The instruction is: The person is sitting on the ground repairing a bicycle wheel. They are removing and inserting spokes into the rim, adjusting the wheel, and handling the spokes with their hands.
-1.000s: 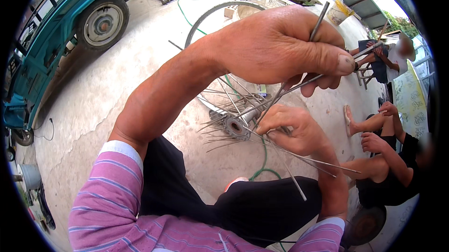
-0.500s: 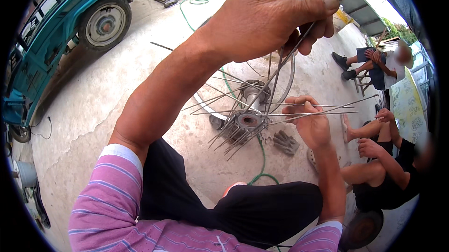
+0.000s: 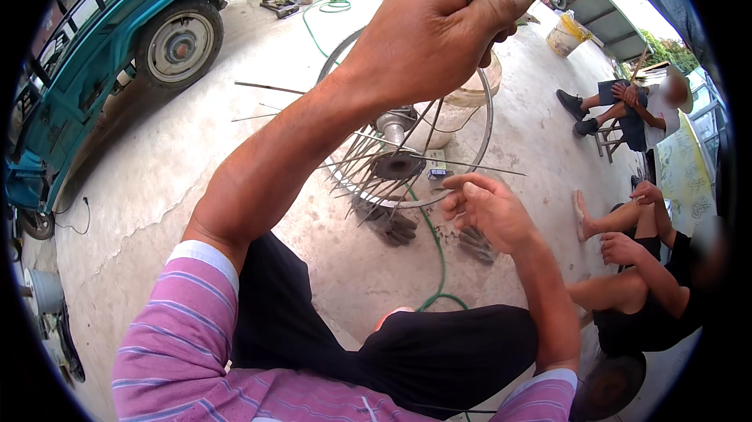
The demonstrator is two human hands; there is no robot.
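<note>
My left hand is raised at the top middle, closed round a couple of long metal spokes. The spokes run down from it to a dark wheel hub, which hangs tilted with many more loose spokes fanning out to the left and below. My right hand is just right of the hub, fingers loosely bent and apart, with nothing seen in them. One spoke points out toward the right above it. Behind the hub is a bare wheel rim, partly hidden by my left forearm.
Dark gloves and a small box lie on the concrete floor, with a green hose running past. A bucket stands behind the rim. Two people sit at the right. A teal cargo vehicle is parked at the left.
The hub with its spokes has swung up and to the left. My right hand has let go of the spokes and dropped slightly left. My left hand has shifted a little left.
</note>
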